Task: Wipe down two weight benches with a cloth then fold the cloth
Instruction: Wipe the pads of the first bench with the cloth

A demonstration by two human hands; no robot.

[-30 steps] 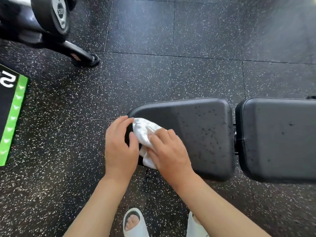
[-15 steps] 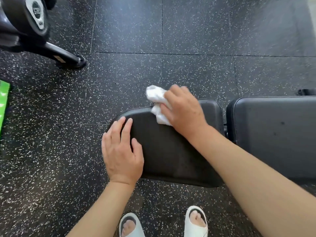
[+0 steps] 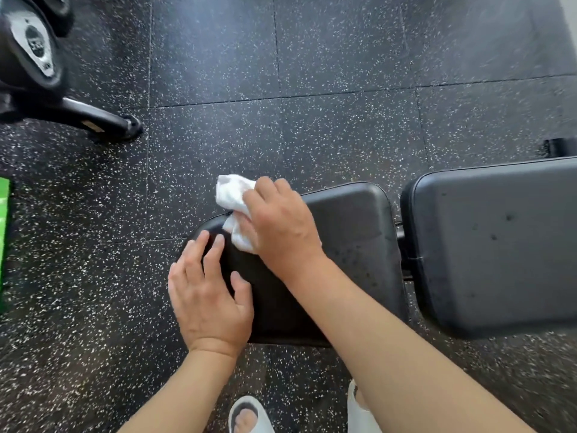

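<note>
left grip (image 3: 209, 300) is basically flat, fingers straight and a bit spread, palm down on the near left corner of the seat pad (image 3: 349, 226), holding nothing. fingertips reach toward the pad's rounded left end, thumb sticking out to the right over the black vinyl. the right grip (image 3: 279, 220) is further out, fingers curled over a bunched-up white cloth (image 3: 232, 195) and pressing it against the pad's far left edge. part of the cloth pokes out past the fingers and hangs over the edge above the floor, the rest is tucked under the palm so can't see how much there is.

the seat pad is the counter here, black and padded with rounded corners, some little dark specks on the right part. just to its right, across a narrow gap with a bit of metal frame showing, is the longer back pad (image 3: 496, 242), same black vinyl, also specked.

down at the bottom edge you can see white slide sandals (image 3: 249, 415) on the person's feet, one on each side of the right forearm.

floor (image 3: 312, 73) is black rubber gym tile with white flecks, seams running across it. far left top there's a black machine foot (image 3: 103, 121) and a weight plate (image 3: 34, 45) above it. a strip of green (image 3: 3, 232) shows at the left edge.
</note>
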